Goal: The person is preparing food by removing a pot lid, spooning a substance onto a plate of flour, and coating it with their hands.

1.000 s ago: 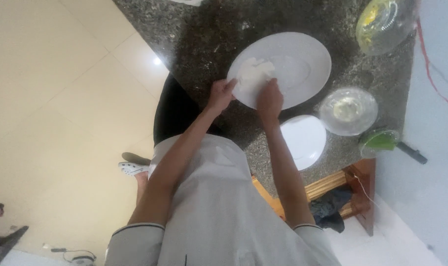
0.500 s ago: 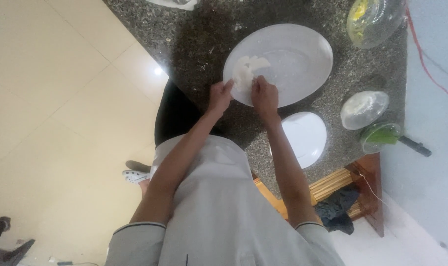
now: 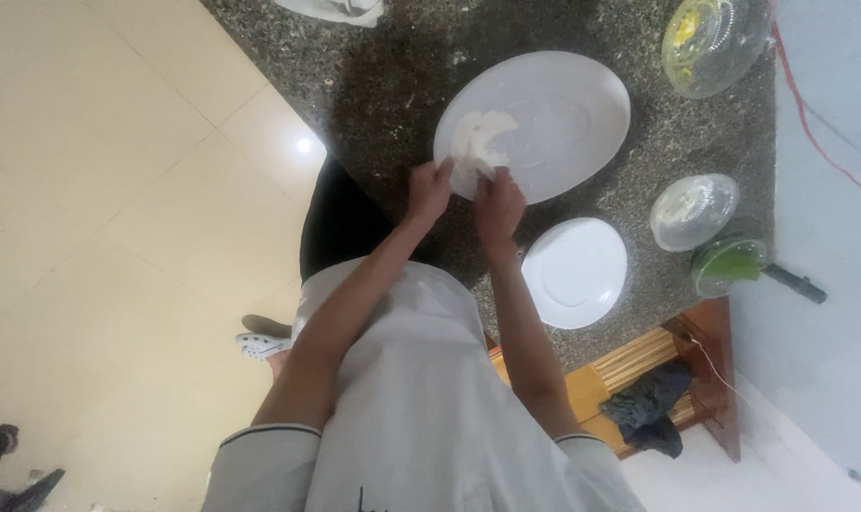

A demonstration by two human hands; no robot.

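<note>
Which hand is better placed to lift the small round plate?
Probably the right hand: the small round plate lies beside it; the left hand is farther. Both pinch a white wad.

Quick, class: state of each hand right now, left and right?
Left hand: closed, fingers pinching the white paper towel at the large white plate's rim.
Right hand: closed, fingers gripping the same white paper towel.

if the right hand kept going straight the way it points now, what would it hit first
The right hand points up the picture across the counter, so it would first meet the white lump it already touches on the big oval plate. Depth is hard to judge.
</note>
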